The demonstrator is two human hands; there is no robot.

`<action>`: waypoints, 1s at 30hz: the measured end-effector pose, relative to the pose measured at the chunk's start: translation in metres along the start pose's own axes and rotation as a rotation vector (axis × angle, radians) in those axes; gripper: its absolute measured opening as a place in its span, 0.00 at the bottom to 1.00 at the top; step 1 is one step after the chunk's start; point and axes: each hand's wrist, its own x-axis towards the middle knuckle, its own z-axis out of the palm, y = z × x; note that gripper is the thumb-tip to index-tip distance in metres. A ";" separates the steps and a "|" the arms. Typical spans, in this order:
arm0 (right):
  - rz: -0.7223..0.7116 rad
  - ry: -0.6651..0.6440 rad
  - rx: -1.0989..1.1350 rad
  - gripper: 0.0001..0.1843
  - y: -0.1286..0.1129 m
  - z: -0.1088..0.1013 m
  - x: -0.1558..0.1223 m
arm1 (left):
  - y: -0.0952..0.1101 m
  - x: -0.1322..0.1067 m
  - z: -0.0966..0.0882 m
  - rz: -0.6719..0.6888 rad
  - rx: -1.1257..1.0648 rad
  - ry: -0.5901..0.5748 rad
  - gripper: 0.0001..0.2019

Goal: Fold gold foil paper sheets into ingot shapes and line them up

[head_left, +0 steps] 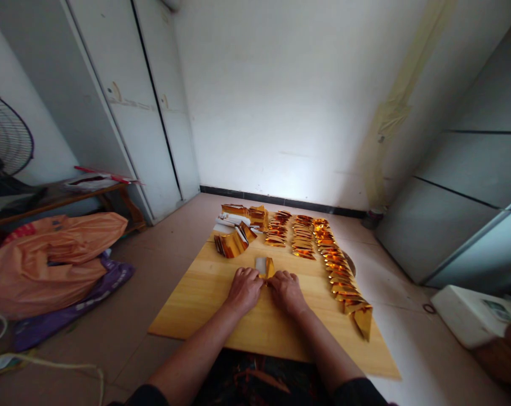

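Observation:
My left hand and my right hand rest side by side on a low wooden board, fingers curled down. Both press on a small gold foil paper piece with a white underside that sticks out just beyond my fingertips. Rows of folded gold foil pieces lie in lines across the far part of the board. One long row runs down the right side toward me. A loose pile of partly folded gold and white papers sits at the far left of the board.
An orange plastic bag and a purple bag lie on the tiled floor at left, below a low wooden table and a fan. White cabinet doors stand behind. A white box sits at right.

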 end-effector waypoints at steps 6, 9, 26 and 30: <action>-0.016 0.033 0.019 0.11 -0.003 0.009 0.000 | -0.001 0.002 0.011 0.053 -0.039 -0.021 0.10; -0.038 0.061 0.055 0.13 -0.006 0.011 -0.002 | -0.004 -0.003 0.016 0.080 -0.121 0.008 0.12; -0.281 0.062 0.205 0.11 0.029 0.014 0.003 | -0.014 -0.002 0.003 0.094 -0.229 -0.012 0.08; -0.283 0.075 0.211 0.11 0.032 0.017 0.004 | -0.014 -0.002 0.005 0.071 -0.248 0.015 0.07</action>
